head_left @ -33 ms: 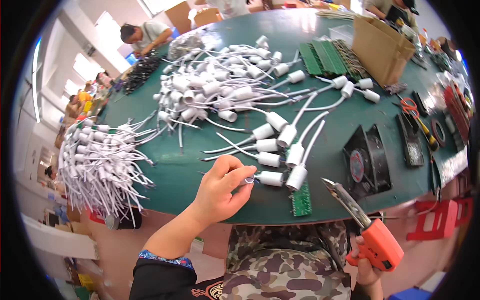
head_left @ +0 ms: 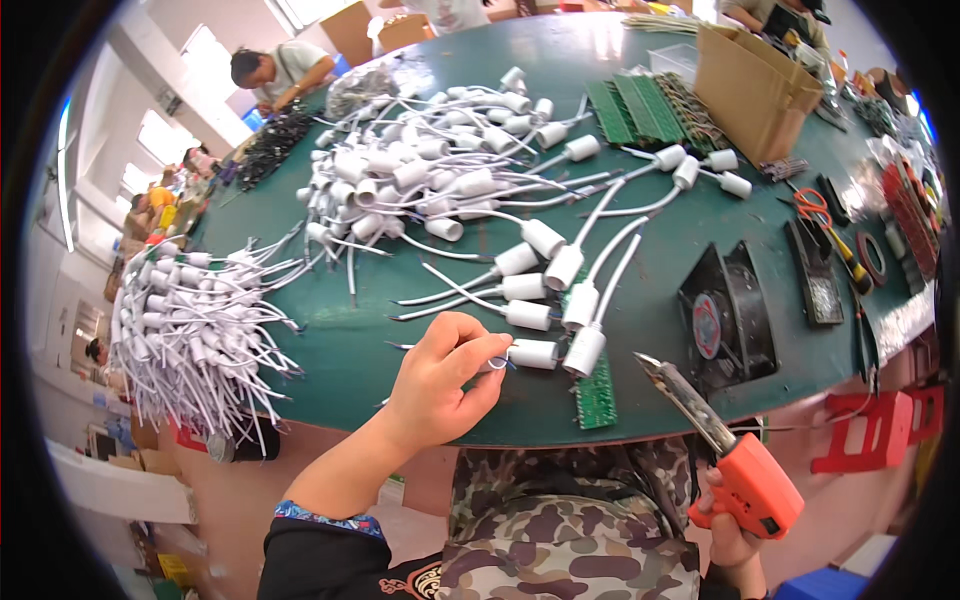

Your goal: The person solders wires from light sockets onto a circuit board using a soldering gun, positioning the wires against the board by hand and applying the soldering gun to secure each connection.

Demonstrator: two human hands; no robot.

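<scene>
My left hand (head_left: 445, 385) is closed in a pinch at the table's near edge. Between thumb and forefinger sits a white cylindrical piece (head_left: 494, 364) with thin wires at its end; the fingers hide most of it. Just right of the fingertips lies a white corded socket (head_left: 534, 354). A narrow green circuit board (head_left: 597, 400) rests beyond it, partly under another white socket (head_left: 584, 351). My right hand (head_left: 730, 530) is wrapped round the orange handle of a soldering gun (head_left: 760, 485), whose tip points up and left, apart from the sockets.
A big heap of corded white sockets (head_left: 400, 170) covers the table's middle, with a bundle (head_left: 190, 330) at left. A black fan (head_left: 728, 320) stands right, near scissors (head_left: 812, 207) and a black tray (head_left: 813, 275). Green boards (head_left: 640, 110) and a cardboard box (head_left: 755, 95) are behind. Other people work farther off.
The table and everything on it have shifted slightly left in the picture. My left hand keeps its pinch, and the soldering gun stays almost in place.
</scene>
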